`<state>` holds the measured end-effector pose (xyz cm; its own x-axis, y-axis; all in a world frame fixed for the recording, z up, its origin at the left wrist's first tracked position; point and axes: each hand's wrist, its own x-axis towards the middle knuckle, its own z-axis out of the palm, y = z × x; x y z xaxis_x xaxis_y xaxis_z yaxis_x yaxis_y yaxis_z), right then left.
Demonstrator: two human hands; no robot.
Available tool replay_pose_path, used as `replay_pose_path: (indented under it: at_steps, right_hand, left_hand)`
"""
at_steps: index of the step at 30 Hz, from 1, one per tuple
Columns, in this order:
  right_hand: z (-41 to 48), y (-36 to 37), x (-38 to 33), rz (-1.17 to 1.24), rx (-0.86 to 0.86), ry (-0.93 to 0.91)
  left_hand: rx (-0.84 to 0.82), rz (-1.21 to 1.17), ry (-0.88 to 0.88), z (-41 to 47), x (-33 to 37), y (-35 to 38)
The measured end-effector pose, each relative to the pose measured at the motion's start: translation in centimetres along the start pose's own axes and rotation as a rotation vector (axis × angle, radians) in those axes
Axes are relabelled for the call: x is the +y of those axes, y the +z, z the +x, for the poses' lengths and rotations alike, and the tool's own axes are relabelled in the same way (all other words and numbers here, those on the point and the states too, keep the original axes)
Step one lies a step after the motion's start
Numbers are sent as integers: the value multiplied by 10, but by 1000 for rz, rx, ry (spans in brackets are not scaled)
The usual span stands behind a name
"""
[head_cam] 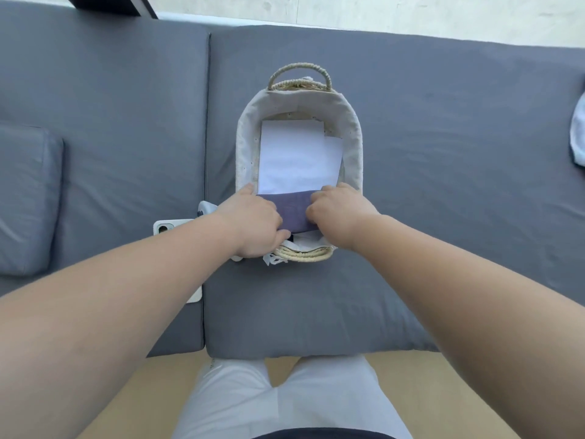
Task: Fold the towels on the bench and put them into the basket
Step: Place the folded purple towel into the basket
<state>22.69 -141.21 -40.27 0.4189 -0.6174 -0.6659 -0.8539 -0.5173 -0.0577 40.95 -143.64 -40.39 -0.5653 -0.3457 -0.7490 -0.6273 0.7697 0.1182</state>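
A woven basket [353,128] with a pale cloth liner stands on the grey cushioned bench [443,153], long axis pointing away from the person, one looped handle [300,69] upright at its far end. Inside it a folded white towel [297,153] lies flat, filling the far and middle part of the floor of the basket.

At the near end of the basket, both hands grip a folded dusky-purple towel [292,210]. It sits within the basket's rim, its far edge overlapping the near edge of the white towel. The left hand [253,223] clasps the towel's left side, its fingers curled round the near left corner and its thumb stretched along the basket's left rim. The right hand [340,213] clasps the right side, fingers bent tightly onto the cloth, knuckles up.

Another pale towel [577,134] lies well apart at the right edge of the bench, only partly in view.

A white phone [167,228] lies camera-side up just left of the basket, mostly hidden under the left forearm, and a small white object [205,207] lies between it and the basket; what it is cannot be told. A loose grey cushion [25,198] rests at the far left. The person's pale trousers [240,400] show below, over a light wooden floor [411,391]. A tiny line of print near the top of the left trouser leg is too small to read.
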Motion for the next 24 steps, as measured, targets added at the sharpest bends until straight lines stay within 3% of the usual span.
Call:
replay_pose_path:
  at_steps: [3,8,13,18,24]
  right_hand:
    - [0,1,9,-41,-123,-80]
    - [7,3,8,-80,-260,-54]
    - [5,0,4,-74,-244,-51]
    - [-13,7,4,-74,-29,-140]
    - [-9,15,10,-90,-239,-121]
  left_hand:
    - [-120,76,7,-1,1,2]
    - [-143,105,-19,3,5,9]
    - [-223,97,-65,10,9,1]
    - [-28,78,-45,-1,13,-8]
    - [-188,71,-100,-1,10,1]
